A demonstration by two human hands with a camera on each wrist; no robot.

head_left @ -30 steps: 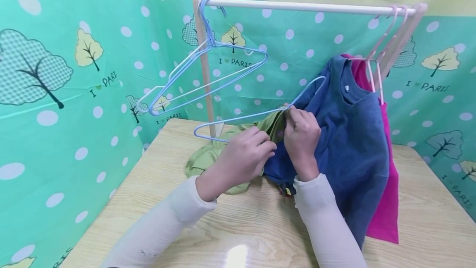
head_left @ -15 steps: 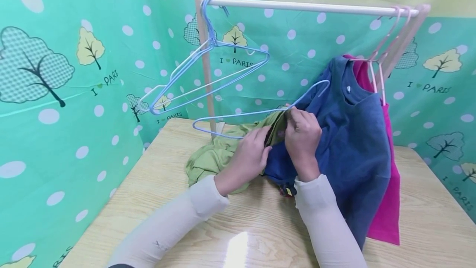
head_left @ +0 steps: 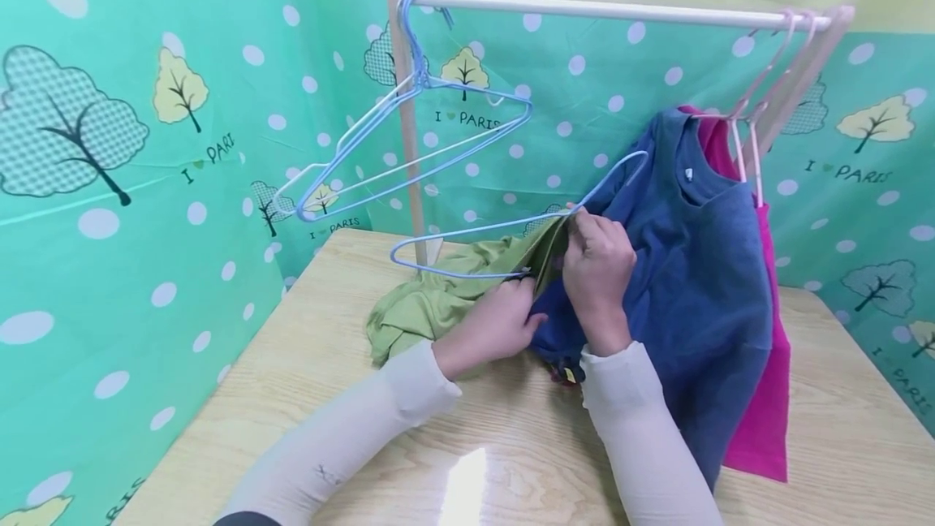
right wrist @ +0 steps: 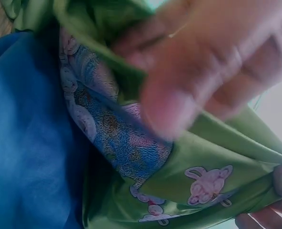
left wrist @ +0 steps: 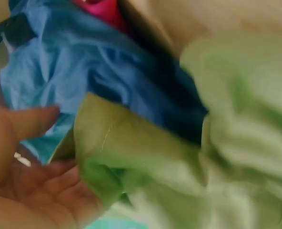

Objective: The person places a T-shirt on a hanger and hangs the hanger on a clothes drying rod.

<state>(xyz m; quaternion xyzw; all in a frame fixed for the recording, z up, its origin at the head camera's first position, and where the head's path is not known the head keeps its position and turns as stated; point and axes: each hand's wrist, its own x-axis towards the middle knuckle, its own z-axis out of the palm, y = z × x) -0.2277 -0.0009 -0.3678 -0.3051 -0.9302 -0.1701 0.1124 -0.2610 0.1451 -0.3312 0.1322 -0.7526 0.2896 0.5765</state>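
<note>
A blue wire hanger (head_left: 467,230) slants in front of the rack, its hook to the right and one loop end out to the left. My right hand (head_left: 599,266) pinches the edge of a green shirt (head_left: 424,311) where the hanger meets it. In the right wrist view, cartoon prints show on the shirt (right wrist: 210,186). My left hand (head_left: 500,323) has its fingers at the shirt's opening, just below the hanger's lower wire, thumb apart. In the left wrist view, the left hand's fingers (left wrist: 60,191) lie relaxed against the cloth, the tips partly hidden.
A white rail (head_left: 613,10) spans the rack. Several blue and white hangers (head_left: 409,144) hang at its left end. A blue shirt (head_left: 701,282) and a pink garment (head_left: 767,420) hang at the right on pink hangers, over the wooden table (head_left: 307,347).
My left hand has loosened from its curled hold, shifted right and dipped to the shirt's opening, its thumb spreading away. The right hand keeps its pinch, nearly still. The hanger has barely tilted.
</note>
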